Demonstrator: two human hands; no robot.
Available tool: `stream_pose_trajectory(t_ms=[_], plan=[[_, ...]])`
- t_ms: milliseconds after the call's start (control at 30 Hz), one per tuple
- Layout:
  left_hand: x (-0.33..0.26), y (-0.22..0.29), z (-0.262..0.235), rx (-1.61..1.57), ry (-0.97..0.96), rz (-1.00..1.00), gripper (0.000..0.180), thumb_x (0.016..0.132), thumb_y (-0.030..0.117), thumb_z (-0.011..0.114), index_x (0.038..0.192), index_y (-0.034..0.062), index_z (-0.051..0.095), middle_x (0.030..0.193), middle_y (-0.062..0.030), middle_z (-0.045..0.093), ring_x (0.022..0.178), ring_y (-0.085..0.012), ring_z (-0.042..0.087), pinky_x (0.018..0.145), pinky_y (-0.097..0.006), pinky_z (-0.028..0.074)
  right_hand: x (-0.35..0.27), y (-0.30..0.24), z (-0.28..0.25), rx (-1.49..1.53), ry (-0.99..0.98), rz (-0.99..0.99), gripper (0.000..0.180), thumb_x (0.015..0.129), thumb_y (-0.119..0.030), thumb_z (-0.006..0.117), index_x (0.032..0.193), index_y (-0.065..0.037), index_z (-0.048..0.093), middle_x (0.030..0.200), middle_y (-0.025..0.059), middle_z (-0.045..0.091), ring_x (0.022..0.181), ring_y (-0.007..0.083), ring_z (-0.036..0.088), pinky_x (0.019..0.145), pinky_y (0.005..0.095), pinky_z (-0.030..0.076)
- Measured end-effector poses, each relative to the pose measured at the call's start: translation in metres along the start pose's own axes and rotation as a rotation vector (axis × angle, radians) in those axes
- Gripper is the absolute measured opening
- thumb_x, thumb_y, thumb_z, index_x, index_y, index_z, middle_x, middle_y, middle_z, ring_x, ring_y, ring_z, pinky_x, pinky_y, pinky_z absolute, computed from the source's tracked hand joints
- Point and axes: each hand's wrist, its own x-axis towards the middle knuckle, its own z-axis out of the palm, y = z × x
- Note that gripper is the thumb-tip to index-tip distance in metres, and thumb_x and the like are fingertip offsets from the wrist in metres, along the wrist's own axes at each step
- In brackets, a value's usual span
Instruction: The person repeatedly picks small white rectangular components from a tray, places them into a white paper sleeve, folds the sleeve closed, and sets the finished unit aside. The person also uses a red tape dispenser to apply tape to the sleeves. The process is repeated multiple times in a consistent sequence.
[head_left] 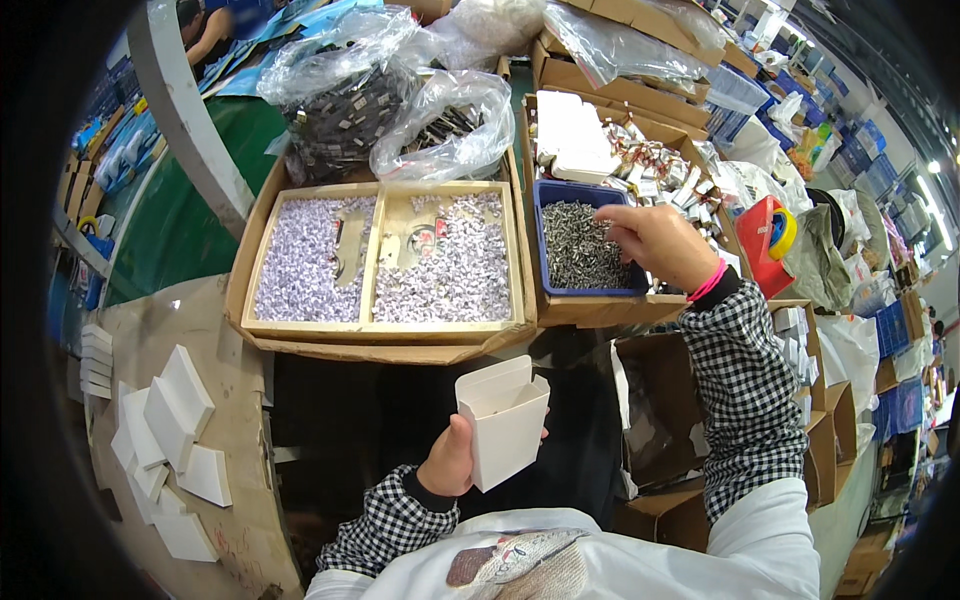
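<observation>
Closest in, below the checked sleeves, the left hand [450, 458] grips a small white carton [503, 422] from behind, thumb up its side, the top flaps standing open and the box held upright above the lap. To the left, on a sheet of brown cardboard [235, 400], lie flat white carton blanks [165, 430] in a loose overlapping heap, with a neat stack of more blanks [96, 360] at the far left edge. Further out, the right hand [660, 243] reaches over a blue plastic bin [588, 290] filled with small dark metal screws [575, 245]; the fingers are curled and pinched together over the heap, though whether any screws sit between them cannot be made out. Just left of the bin is a shallow cardboard tray [380, 328] split into two compartments, each spread with tiny pale purple-and-white pieces [300, 260], thinned in the middle so that bare cardboard shows. Behind the tray rest clear plastic bags [440, 125] holding dark metal parts. Behind the blue bin, an open cardboard box [640, 125] holds white packets and mixed small parts. A red tape dispenser [765, 240] stands to the right of the hand.
</observation>
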Motion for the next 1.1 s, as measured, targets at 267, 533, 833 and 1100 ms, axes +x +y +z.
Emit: stream_pose_trajectory(t_ms=[267, 533, 833, 1100], plan=[[0.006, -0.008, -0.002, 0.009, 0.001, -0.048, 0.101, 0.073, 0.081, 0.040, 0.139, 0.0045, 0.031, 0.123, -0.0177, 0.053, 0.105, -0.0267, 0.059, 0.087, -0.040, 0.051, -0.044, -0.073, 0.003, 0.490, -0.116, -0.247, 0.010, 0.080, -0.009, 0.066, 0.088, -0.004, 0.064, 0.075, 0.0102, 0.065, 0.067, 0.0250, 0.065, 0.062, 0.0307, 0.052], [0.004, -0.025, -0.002, -0.092, -0.129, -0.130, 0.098, 0.073, 0.077, 0.047, 0.138, 0.0050, 0.031, 0.124, -0.0165, 0.052, 0.111, -0.0272, 0.057, 0.090, -0.041, 0.050, -0.083, -0.105, 0.042, 0.308, -0.040, -0.267, 0.022, 0.079, -0.023, 0.068, 0.094, -0.008, 0.061, 0.073, 0.0068, 0.062, 0.067, 0.0250, 0.063, 0.058, 0.0333, 0.050], [-0.009, -0.064, -0.005, -0.110, 0.121, -0.147, 0.051, 0.087, 0.016, 0.065, 0.131, 0.0015, 0.042, 0.121, -0.0096, 0.055, 0.108, -0.0179, 0.056, 0.093, -0.033, 0.046, -0.177, -0.099, 0.116, 0.799, 0.395, 0.259, 0.030, 0.075, 0.000, 0.069, 0.105, -0.002, 0.062, 0.102, 0.0111, 0.060, 0.081, 0.0166, 0.057, 0.067, 0.0255, 0.049], [-0.023, -0.089, 0.002, 0.332, 0.399, 0.062, 0.067, 0.081, 0.000, 0.068, 0.129, 0.0055, 0.022, 0.118, -0.0181, 0.051, 0.107, -0.0228, 0.056, 0.089, -0.034, 0.050, -0.224, -0.118, 0.181, 1.481, 0.331, 0.655, 0.036, 0.086, 0.002, 0.061, 0.121, 0.003, 0.053, 0.111, 0.0091, 0.060, 0.101, 0.0150, 0.059, 0.088, 0.0261, 0.048]])
